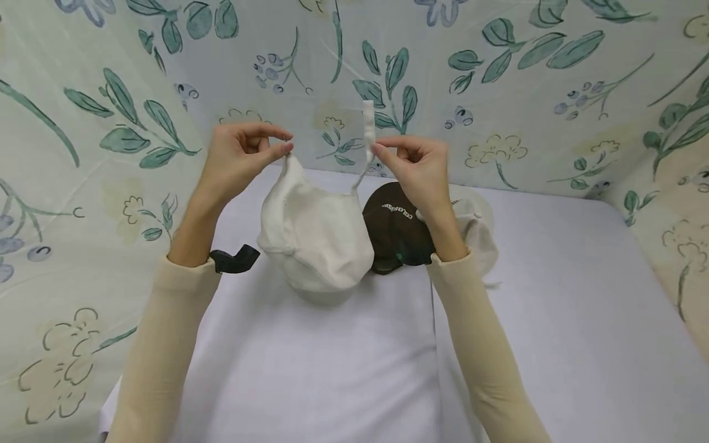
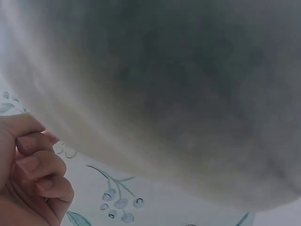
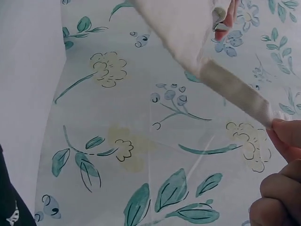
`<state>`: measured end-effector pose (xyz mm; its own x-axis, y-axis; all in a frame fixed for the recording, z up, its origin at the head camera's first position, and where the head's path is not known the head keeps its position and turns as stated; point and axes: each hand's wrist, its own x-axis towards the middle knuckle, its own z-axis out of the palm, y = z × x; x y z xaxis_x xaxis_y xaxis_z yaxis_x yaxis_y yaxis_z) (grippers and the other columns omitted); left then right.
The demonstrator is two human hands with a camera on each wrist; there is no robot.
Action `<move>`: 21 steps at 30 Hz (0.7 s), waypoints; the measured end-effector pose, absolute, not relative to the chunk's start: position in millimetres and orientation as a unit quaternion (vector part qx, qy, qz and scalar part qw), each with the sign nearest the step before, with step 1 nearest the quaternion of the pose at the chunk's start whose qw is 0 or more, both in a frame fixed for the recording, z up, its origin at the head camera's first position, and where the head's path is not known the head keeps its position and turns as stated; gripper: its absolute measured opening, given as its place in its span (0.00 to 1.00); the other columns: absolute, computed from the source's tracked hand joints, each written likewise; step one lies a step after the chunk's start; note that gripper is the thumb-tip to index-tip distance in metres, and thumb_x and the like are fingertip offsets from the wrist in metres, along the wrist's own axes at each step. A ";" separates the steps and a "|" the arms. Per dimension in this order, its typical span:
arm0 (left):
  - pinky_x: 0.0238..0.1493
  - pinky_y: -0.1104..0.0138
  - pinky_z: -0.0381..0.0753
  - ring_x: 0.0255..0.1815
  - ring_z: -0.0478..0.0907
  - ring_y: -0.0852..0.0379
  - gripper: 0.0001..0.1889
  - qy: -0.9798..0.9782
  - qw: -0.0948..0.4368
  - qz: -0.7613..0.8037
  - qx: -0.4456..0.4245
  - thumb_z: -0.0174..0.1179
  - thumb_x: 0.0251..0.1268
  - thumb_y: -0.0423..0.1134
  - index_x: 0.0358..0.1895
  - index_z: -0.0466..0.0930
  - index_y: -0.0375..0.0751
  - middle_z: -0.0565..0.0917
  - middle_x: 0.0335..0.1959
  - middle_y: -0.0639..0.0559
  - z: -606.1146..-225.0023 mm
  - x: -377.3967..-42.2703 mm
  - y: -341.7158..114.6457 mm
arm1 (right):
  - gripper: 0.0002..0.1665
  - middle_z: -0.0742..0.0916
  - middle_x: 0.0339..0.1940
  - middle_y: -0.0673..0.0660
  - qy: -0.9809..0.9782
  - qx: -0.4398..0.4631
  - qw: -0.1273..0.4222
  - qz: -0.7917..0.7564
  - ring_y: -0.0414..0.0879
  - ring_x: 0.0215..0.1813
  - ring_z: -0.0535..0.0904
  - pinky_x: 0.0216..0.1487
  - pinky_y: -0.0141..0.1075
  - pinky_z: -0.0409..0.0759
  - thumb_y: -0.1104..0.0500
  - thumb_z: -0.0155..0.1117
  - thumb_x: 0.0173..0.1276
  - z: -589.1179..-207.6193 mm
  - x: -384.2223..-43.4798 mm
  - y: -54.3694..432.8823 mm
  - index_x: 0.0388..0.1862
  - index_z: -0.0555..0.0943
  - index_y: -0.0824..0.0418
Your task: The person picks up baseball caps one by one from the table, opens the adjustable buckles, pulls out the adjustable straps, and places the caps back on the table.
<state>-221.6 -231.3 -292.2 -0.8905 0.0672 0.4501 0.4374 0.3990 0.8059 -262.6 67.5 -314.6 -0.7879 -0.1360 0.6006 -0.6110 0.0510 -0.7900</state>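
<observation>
A white cap (image 1: 316,240) hangs in the air above the table, its back opening at the top. My left hand (image 1: 240,154) pinches the cap's upper left corner between thumb and index finger. In the right wrist view a small metal buckle (image 3: 218,14) shows at that corner, beside a fingertip. With thumb and index finger, my right hand (image 1: 418,169) pinches the cap's loose fabric strap (image 1: 368,126), whose free end sticks up past the fingers. The strap (image 3: 237,89) is drawn out from the cap's edge. The cap's crown (image 2: 164,94) fills most of the left wrist view.
Behind the right hand, a dark brown cap (image 1: 384,224) with white lettering lies on the white-covered table (image 1: 554,295). Another off-white cap (image 1: 482,227) lies to its right, partly hidden by the wrist. Cloth with a leaf and flower print (image 1: 498,92) hangs around the table.
</observation>
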 end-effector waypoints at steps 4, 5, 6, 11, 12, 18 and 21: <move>0.23 0.68 0.57 0.16 0.57 0.61 0.11 -0.823 0.150 -0.531 -0.136 0.71 0.67 0.39 0.48 0.90 0.37 0.71 0.13 0.57 -305.8 -233.1 -240.0 | 0.07 0.66 0.10 0.45 -0.716 0.271 0.195 0.613 0.38 0.15 0.55 0.20 0.29 0.51 0.66 0.75 0.65 -325.0 -270.5 59.9 0.39 0.91 0.70; 0.22 0.68 0.55 0.16 0.57 0.61 0.11 -0.825 0.142 -0.531 -0.128 0.70 0.68 0.40 0.48 0.90 0.38 0.71 0.14 0.57 -308.6 -234.2 -241.6 | 0.07 0.66 0.10 0.45 -0.721 0.270 0.196 0.608 0.38 0.16 0.55 0.20 0.29 0.51 0.66 0.76 0.65 -327.2 -270.8 58.5 0.39 0.91 0.70; 0.21 0.67 0.55 0.16 0.57 0.61 0.10 -0.827 0.137 -0.532 -0.123 0.70 0.68 0.40 0.47 0.90 0.39 0.71 0.14 0.58 -311.5 -235.3 -242.9 | 0.07 0.66 0.10 0.45 -0.726 0.266 0.195 0.604 0.38 0.16 0.56 0.20 0.29 0.52 0.65 0.76 0.65 -329.1 -270.5 57.3 0.39 0.92 0.69; 0.21 0.68 0.56 0.17 0.58 0.61 0.09 -0.833 0.120 -0.526 -0.118 0.67 0.71 0.42 0.44 0.90 0.40 0.69 0.14 0.59 -325.9 -236.0 -243.2 | 0.07 0.66 0.11 0.47 -0.745 0.269 0.184 0.582 0.38 0.16 0.54 0.19 0.29 0.52 0.62 0.76 0.66 -337.5 -267.4 51.0 0.38 0.92 0.66; 0.22 0.68 0.58 0.17 0.58 0.61 0.09 -0.836 0.111 -0.523 -0.121 0.67 0.71 0.42 0.45 0.90 0.41 0.69 0.14 0.58 -329.7 -236.3 -241.5 | 0.07 0.66 0.11 0.48 -0.752 0.274 0.181 0.572 0.39 0.16 0.54 0.19 0.29 0.53 0.62 0.76 0.66 -339.8 -267.9 49.0 0.38 0.92 0.66; 0.24 0.66 0.64 0.17 0.62 0.61 0.19 -0.879 0.015 -0.456 -0.141 0.68 0.70 0.45 0.60 0.86 0.43 0.71 0.16 0.55 -362.6 -244.6 -225.6 | 0.07 0.67 0.12 0.49 -0.807 0.272 0.165 0.497 0.39 0.18 0.58 0.20 0.30 0.54 0.60 0.74 0.69 -356.7 -277.5 35.6 0.40 0.93 0.63; 0.23 0.66 0.63 0.17 0.62 0.61 0.26 -0.892 -0.025 -0.432 -0.132 0.68 0.70 0.46 0.68 0.80 0.43 0.72 0.15 0.55 -383.0 -253.8 -220.8 | 0.07 0.67 0.12 0.50 -0.827 0.250 0.159 0.477 0.41 0.18 0.60 0.21 0.31 0.55 0.59 0.74 0.69 -362.9 -280.0 32.7 0.41 0.93 0.62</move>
<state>-253.8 -220.8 -383.0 -0.9637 0.2580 0.0690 0.2141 0.5917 0.7772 -280.0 32.7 -362.9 -0.8251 -0.2618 0.5006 -0.5645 0.4198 -0.7108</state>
